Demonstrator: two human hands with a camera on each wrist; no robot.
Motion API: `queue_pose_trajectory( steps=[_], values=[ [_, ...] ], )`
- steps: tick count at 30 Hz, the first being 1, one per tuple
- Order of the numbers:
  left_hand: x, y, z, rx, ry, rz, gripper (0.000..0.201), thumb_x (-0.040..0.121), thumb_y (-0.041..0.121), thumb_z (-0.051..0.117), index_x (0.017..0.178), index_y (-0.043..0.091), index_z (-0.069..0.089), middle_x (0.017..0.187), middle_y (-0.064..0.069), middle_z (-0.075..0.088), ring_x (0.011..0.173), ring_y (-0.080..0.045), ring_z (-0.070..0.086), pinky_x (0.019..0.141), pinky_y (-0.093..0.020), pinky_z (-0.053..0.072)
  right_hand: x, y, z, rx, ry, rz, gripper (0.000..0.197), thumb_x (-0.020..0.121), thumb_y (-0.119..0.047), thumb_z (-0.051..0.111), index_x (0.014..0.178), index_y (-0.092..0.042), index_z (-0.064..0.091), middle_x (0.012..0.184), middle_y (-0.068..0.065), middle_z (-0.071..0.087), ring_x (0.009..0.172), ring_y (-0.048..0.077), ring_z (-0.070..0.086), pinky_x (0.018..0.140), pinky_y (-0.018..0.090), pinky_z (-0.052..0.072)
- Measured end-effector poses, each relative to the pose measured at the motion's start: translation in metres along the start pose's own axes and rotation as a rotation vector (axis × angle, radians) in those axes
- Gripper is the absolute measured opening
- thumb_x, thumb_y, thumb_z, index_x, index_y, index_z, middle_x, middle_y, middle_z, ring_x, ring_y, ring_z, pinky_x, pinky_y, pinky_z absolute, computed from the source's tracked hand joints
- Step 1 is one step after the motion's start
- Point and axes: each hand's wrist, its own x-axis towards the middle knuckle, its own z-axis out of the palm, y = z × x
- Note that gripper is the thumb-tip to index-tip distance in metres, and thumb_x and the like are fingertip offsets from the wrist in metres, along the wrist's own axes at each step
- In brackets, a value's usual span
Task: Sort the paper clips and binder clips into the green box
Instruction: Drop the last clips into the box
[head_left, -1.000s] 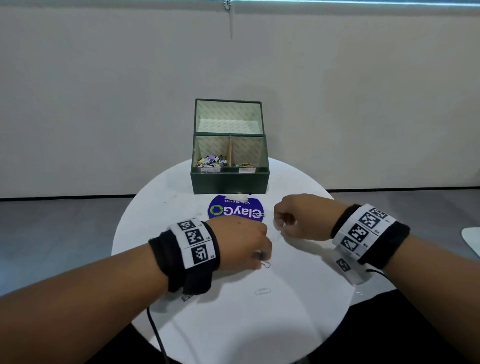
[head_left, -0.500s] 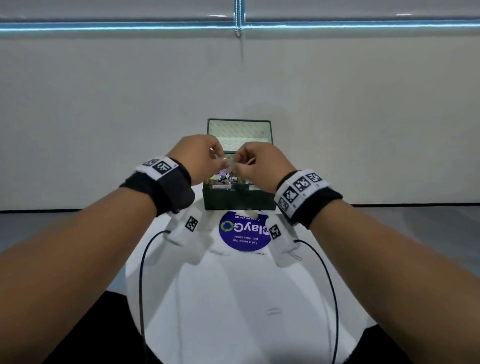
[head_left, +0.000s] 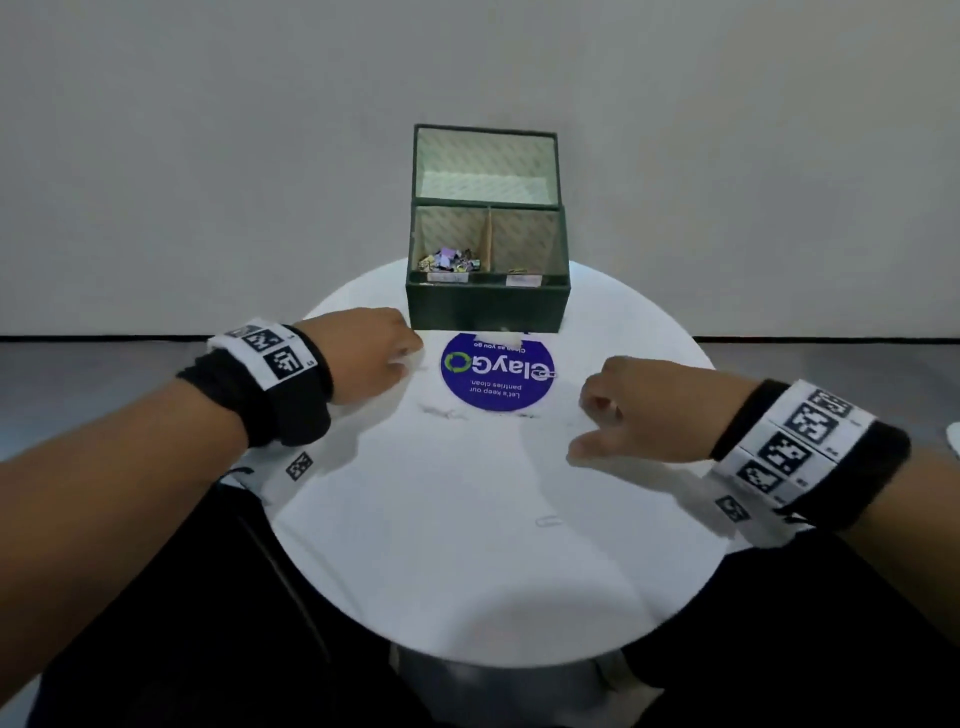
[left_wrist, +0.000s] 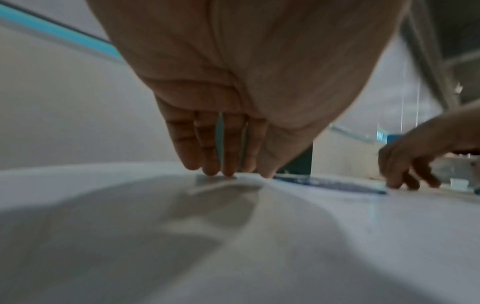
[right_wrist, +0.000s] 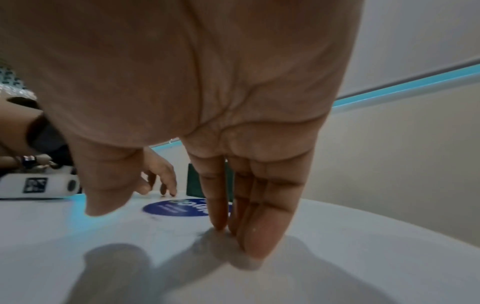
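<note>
Here both hands are down on the surface, and neither grip is clamped on anything I can make out. The left hand has its fingers straight and close together, tips touching the white top just left of the blue sticker; something small and flat may lie under those tips, but blur hides what it is. The right hand also has fingers extended, tips pressed on the surface to the right of the sticker, thumb held apart. The flat fingertip contact probably serves to slide or pin thin wire clips, which are hard to lift off a smooth top.

A few faint paper clips lie just below the sticker's lower-left edge, between the hands. Another paper clip lies well below the sticker, nearer the person.

The green box stands just beyond the sticker, lid raised. Its left compartment holds a heap of coloured binder clips; the right one shows a small item I cannot identify. So sorting looks well advanced, with loose paper clips left.
</note>
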Motion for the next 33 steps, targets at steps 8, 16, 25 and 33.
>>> queue_pose_trajectory(
  steps=[8,16,25,33],
  values=[
    [0.008,0.012,0.000,-0.027,0.055,-0.102,0.019,0.092,0.030,0.045,0.088,0.026,0.063,0.102,0.007,0.058,0.093,-0.021,0.059,0.084,-0.036,0.052,-0.031,-0.053,0.034,-0.064,0.011,-0.358,0.031,0.087,-0.044,0.062,0.079,-0.029,0.036,0.093,-0.006,0.045,0.079,0.019,0.051,0.073,0.041,0.050],
    [0.003,0.016,-0.009,-0.174,0.503,-0.076,0.011,0.088,0.026,0.055,0.097,0.023,0.059,0.096,0.002,0.055,0.089,-0.021,0.052,0.072,-0.037,0.049,-0.024,-0.061,0.050,-0.192,0.136,-0.446,0.021,0.085,-0.013,0.054,0.080,-0.027,0.039,0.077,-0.001,0.051,0.063,0.028,0.052,0.053,0.041,0.050],
    [0.020,0.015,-0.005,-0.112,0.461,-0.140,0.056,0.090,0.023,0.060,0.143,0.030,0.042,0.147,-0.008,0.029,0.128,-0.030,0.041,0.097,-0.040,0.048,0.013,-0.045,0.025,0.075,0.020,-0.221,0.015,0.077,-0.016,0.053,0.083,-0.027,0.045,0.078,-0.009,0.056,0.072,0.016,0.055,0.063,0.031,0.050],
    [0.024,0.014,-0.002,-0.091,0.475,-0.153,0.056,0.090,0.029,0.060,0.143,0.033,0.041,0.148,-0.006,0.031,0.128,-0.029,0.042,0.097,-0.039,0.047,0.043,-0.033,-0.024,0.078,0.190,-0.236,0.012,0.079,-0.012,0.055,0.085,-0.021,0.059,0.074,-0.008,0.060,0.070,0.018,0.052,0.062,0.027,0.044]
  ],
)
